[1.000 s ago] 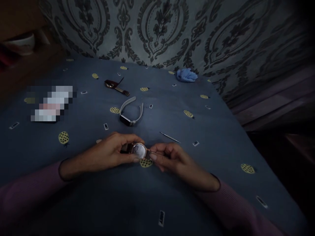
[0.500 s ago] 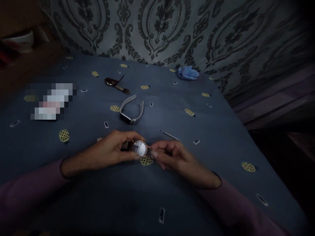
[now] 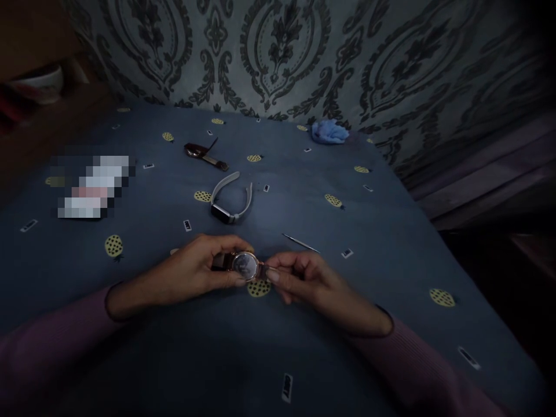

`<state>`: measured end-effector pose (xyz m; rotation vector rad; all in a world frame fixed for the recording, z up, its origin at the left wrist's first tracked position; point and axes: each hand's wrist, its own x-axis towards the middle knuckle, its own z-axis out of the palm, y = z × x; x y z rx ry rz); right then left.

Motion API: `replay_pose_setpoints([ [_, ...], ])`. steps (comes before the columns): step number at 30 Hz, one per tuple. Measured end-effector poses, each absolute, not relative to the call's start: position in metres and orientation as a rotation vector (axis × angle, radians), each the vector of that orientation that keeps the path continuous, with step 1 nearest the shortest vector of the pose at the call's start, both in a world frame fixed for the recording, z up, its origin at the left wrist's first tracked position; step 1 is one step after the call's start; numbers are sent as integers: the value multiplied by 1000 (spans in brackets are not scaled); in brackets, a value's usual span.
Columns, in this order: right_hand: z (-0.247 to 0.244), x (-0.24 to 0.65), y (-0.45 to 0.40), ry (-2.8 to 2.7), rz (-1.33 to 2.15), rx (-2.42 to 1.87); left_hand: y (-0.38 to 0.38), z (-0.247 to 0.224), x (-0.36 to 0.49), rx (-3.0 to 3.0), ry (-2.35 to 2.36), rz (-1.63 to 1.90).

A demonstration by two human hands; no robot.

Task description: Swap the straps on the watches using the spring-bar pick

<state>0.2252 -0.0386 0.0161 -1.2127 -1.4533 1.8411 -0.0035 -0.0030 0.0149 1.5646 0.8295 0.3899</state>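
Note:
A round wristwatch [image 3: 245,265] with a rose-gold rim and a dark strap is held just above the dark blue tablecloth. My left hand [image 3: 197,267] grips its left side, thumb below and fingers above the case. On the other side, my right hand [image 3: 302,277] pinches the strap close to the case. Beyond my hands lies a smartwatch [image 3: 222,214] with a pale open band. A thin metal tool [image 3: 301,243] rests just past my right hand.
Another watch with a brown strap [image 3: 204,155] lies farther back. A crumpled blue cloth [image 3: 330,132] is near the patterned wall. On the left are a blurred-out flat object [image 3: 95,188] and a wooden shelf with a bowl [image 3: 41,84].
The bright reflection on the held watch's face has dimmed, and the watch looks slightly tilted. The view has shifted a little; both hands keep their holds.

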Motion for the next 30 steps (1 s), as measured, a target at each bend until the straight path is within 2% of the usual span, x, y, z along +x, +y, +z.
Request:
replay_pose_setpoints([
  [17, 16, 224, -37, -1210, 1803, -1200, -3, 14, -3, 1414, 790, 458],
  [30, 18, 222, -39, -1224, 1801, -1184, -6, 10, -2, 1401, 760, 551],
])
